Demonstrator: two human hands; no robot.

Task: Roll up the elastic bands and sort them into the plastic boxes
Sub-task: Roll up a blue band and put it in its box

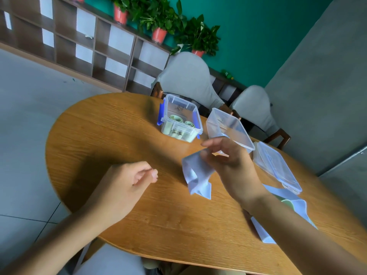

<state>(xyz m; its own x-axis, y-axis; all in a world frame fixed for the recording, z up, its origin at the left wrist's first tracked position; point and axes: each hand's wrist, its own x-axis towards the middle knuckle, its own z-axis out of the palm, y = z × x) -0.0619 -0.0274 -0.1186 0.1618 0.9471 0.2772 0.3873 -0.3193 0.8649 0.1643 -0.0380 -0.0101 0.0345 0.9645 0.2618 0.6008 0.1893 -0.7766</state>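
Oval wooden table point(111, 124); two clear boxes point(179, 120) (one holding rolls), lid point(276, 165), loose bands point(294, 203).

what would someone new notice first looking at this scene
Most likely the right hand in mid-frame, lifting a limp pale lilac elastic band above the wooden table, while the left hand hovers nearby, fingers loosely curled and holding nothing. Behind them stand a clear box with blue clips holding rolled green bands, and an open plastic box beside it.
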